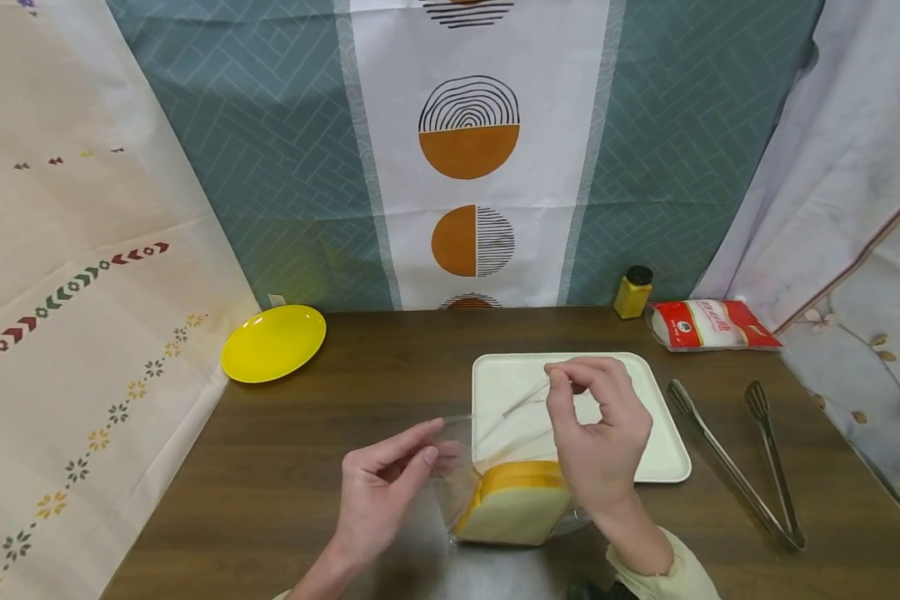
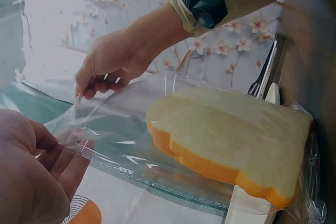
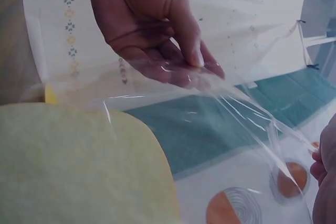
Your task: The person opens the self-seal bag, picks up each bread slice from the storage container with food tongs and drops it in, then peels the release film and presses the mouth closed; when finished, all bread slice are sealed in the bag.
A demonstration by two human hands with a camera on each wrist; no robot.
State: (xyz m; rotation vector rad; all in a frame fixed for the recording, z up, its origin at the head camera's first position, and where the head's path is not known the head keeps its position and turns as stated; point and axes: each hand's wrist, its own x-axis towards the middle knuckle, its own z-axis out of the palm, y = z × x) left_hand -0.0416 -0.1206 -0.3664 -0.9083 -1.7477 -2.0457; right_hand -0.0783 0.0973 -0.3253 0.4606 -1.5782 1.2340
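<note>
"How many of each?"

"Two hands, one clear bag (image 1: 459,492) and one block of bread (image 1: 513,512) inside it; I can't count the slices. Around the one white tray (image 1: 656,458) there's one yellow plate (image 1: 273,343), one yellow bottle (image 1: 632,298), one red packet (image 1: 716,325) and one pair of tongs (image 1: 733,468)."

"And the grip?"

"The left hand (image 1: 386,479) pinches one side of the bag's mouth, the right hand (image 1: 603,433) the other, with film stretched between."

"Where's the bread, and which way does it point?"

"On the near side of the tray, its long axis roughly upright, rounded top toward the bag's mouth, broad face to the person."

"The rest?"

"The plate is left of the tray, the tongs right of it, spread; bottle and packet sit beyond its far right corner. All on a dark wood-grain table (image 1: 307,442). Behind the tray hangs a teal-and-white cloth (image 1: 270,108); patterned cream cloth (image 1: 60,433) left, floral cloth (image 1: 870,358) right."
</note>
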